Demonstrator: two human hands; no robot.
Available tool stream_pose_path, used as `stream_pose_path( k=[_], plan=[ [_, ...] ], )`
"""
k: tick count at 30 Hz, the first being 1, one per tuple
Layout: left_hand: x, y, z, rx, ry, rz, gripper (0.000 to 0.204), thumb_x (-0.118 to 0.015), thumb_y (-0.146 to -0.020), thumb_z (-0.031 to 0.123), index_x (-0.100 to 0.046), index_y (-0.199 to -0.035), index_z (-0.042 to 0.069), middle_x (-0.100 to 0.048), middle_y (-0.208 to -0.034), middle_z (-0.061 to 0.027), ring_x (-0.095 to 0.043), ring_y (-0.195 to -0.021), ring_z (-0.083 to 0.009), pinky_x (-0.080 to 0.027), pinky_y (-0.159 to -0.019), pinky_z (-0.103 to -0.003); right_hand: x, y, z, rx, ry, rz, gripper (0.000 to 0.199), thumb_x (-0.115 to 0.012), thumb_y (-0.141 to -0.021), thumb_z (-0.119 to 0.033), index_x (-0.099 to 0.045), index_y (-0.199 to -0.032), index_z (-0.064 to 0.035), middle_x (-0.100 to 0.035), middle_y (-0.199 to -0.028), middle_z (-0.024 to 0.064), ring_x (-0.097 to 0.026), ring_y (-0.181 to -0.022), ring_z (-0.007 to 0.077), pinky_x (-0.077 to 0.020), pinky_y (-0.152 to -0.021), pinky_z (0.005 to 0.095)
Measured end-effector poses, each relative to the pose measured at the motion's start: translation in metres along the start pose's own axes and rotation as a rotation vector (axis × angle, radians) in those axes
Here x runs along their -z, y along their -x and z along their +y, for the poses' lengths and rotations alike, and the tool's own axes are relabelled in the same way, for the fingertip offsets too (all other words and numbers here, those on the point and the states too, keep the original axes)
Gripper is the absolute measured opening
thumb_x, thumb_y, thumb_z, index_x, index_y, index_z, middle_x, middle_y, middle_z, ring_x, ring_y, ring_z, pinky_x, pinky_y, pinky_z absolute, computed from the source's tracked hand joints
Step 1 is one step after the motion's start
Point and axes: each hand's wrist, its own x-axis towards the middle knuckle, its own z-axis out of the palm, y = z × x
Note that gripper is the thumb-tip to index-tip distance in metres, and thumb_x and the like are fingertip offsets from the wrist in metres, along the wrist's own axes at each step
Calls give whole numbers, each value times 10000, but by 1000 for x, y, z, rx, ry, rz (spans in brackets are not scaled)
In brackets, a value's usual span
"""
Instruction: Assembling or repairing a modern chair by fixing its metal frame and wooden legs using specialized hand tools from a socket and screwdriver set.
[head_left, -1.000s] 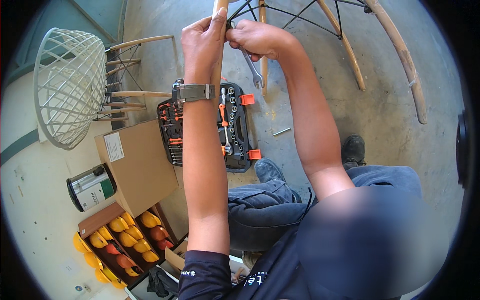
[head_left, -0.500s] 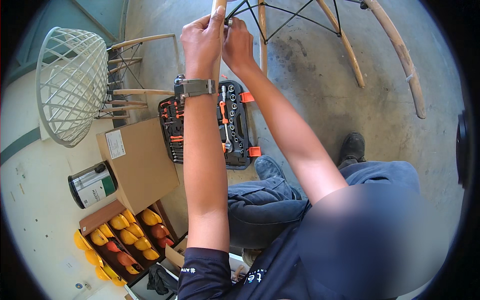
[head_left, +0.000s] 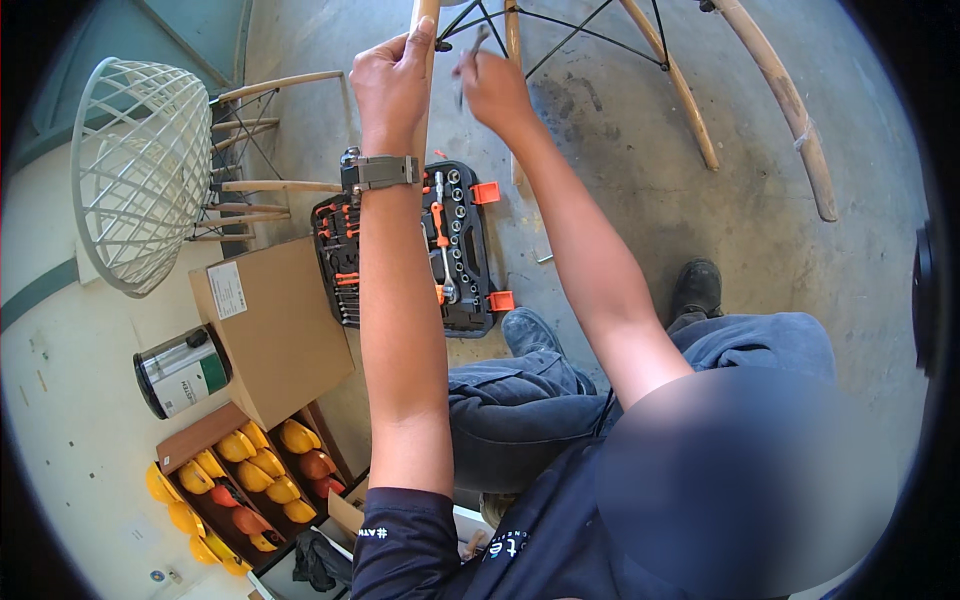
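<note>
My left hand [head_left: 390,88] is closed around a wooden chair leg [head_left: 423,110] near the top of the view, thumb lying along the wood. Beside the thumb, a dark bolt [head_left: 443,46] sits where thin black metal rods [head_left: 580,33] meet the leg. My right hand [head_left: 498,92] is closed on a slim metal wrench [head_left: 482,40], held a little to the right of the bolt and apart from it. The wrench is partly hidden by my fingers and slightly blurred. More wooden legs [head_left: 680,100] of the same frame stretch to the right.
An open tool case [head_left: 478,235] with sockets and a ratchet lies on the floor beneath my left forearm. Left of it stand a cardboard box [head_left: 275,335], a white lattice-backed chair [head_left: 150,180], a metal bin [head_left: 183,370] and shelves of yellow and orange helmets [head_left: 240,447].
My right hand has pulled away from the bolt to the right and slightly down, bringing the wrench into view. My left hand keeps its hold on the leg.
</note>
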Motion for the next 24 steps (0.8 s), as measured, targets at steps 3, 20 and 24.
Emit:
stream_pose_path(
  k=[3, 20, 24],
  plan=[
    [7, 0, 3, 16, 4, -35, 500, -663, -912, 487, -765, -937, -1, -607, -603, -64, -516, -571, -114, -441, -554, -316, 29, 27, -32, 17, 6, -309, 438, -445, -997, -316, -713, -818, -20, -675, -758, 197, -665, -761, 357, -500, -731, 439],
    [4, 5, 12, -24, 23, 5, 429, -617, -930, 360, -722, -842, -46, -685, -735, -237, -698, -727, -388, -505, -624, -451, 45, 3, -43, -75, -176, -649, 321, -592, -937, -318, -671, -904, -9, -646, -771, 50, -581, -645, 138, -532, -652, 312],
    [-9, 7, -4, -65, -73, 59, 494, -631, -883, 442, -703, -827, -43, -668, -798, -289, -676, -819, -447, -545, -751, -497, 1, -3, -5, 505, 362, -161, 284, -633, -922, -285, -663, -967, -6, -703, -859, 92, -679, -807, 170, -547, -711, 328]
  ],
)
